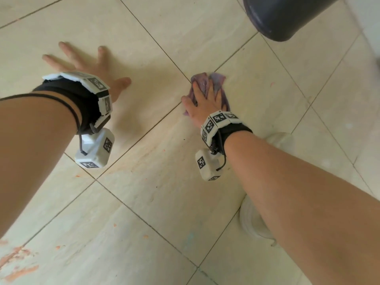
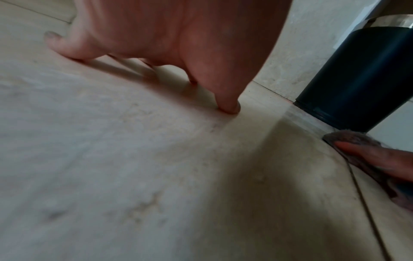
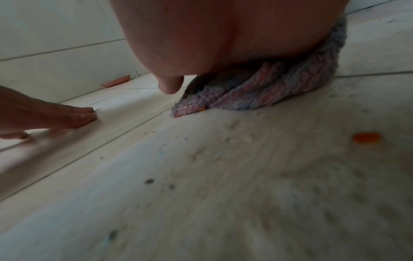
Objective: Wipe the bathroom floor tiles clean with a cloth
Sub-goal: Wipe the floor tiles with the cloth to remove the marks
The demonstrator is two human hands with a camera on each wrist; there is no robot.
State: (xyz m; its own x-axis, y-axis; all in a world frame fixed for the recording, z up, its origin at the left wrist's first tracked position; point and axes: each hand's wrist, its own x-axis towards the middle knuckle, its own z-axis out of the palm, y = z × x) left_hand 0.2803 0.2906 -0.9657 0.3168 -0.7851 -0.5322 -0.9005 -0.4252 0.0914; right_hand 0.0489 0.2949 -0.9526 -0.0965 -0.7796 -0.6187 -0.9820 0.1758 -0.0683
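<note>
**Cloth pressed flat under the right hand, left hand braced on the tiles**

The right hand (image 1: 205, 101) lies on top of the bunched purple cloth (image 1: 216, 79), fingers (image 1: 209, 89) stretched forward and pressing it down rather than curling round it. The cloth sits on the floor tiles (image 1: 164, 182) just beside a crossing of grout lines, right of centre and towards the far side. A flat palm spreads the pressure over the whole wad, which suits scrubbing better than a pinch would. From the right wrist view the cloth's knitted folds bulge out under the heel of the hand, touching the tile.

The left hand (image 1: 88, 62) holds nothing. Its fingers (image 2: 228, 106) are spread and planted on a bare tile to the left, well apart from the cloth; it looks like a prop carrying the person's weight while they lean over the floor.

Dirt remains. Orange flecks (image 3: 366, 137) and dark specks lie on the near tile behind the cloth, and larger orange smears (image 1: 18, 262) mark the near left corner, so I judge the wiping well short of done.

A dark round bin (image 1: 287, 15) stands at the far right, near the cloth, and would block a long stroke that way. A pale shoe (image 1: 255, 221) rests on the floor under the right forearm, covering tile that needs reaching later.
</note>
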